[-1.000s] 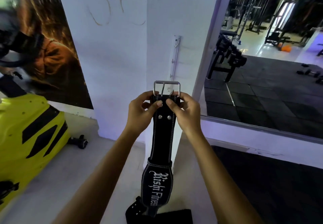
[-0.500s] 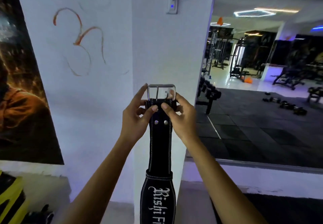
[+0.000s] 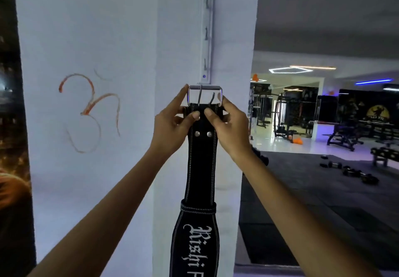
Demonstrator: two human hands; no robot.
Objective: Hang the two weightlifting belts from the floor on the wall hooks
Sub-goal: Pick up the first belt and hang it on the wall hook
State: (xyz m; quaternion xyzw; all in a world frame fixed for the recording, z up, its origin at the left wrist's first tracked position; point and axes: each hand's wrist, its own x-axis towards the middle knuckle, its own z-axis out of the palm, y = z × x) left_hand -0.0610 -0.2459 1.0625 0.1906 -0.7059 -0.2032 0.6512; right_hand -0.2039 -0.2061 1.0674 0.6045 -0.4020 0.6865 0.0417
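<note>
1. Orange scrawl [image 3: 90, 112] marks the white wall at left.
2. Left hand [image 3: 172, 123] pinches the top of the belt [image 3: 200, 164], thumb on the front, fingers curled behind.
3. Black leather belt hangs straight down the pillar, its steel buckle [image 3: 205, 95] just beneath the white hook rail [image 3: 207, 28].
4. Right hand [image 3: 228, 125] grips the opposite edge likewise.
5. Dumbbells [image 3: 349, 172] lie on the dark floor at right.

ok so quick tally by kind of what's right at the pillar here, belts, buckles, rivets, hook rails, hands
belt: 1
buckle: 1
rivets: 2
hook rail: 1
hands: 2, left hand and right hand, both holding the belt just below the buckle
total: 7
</note>
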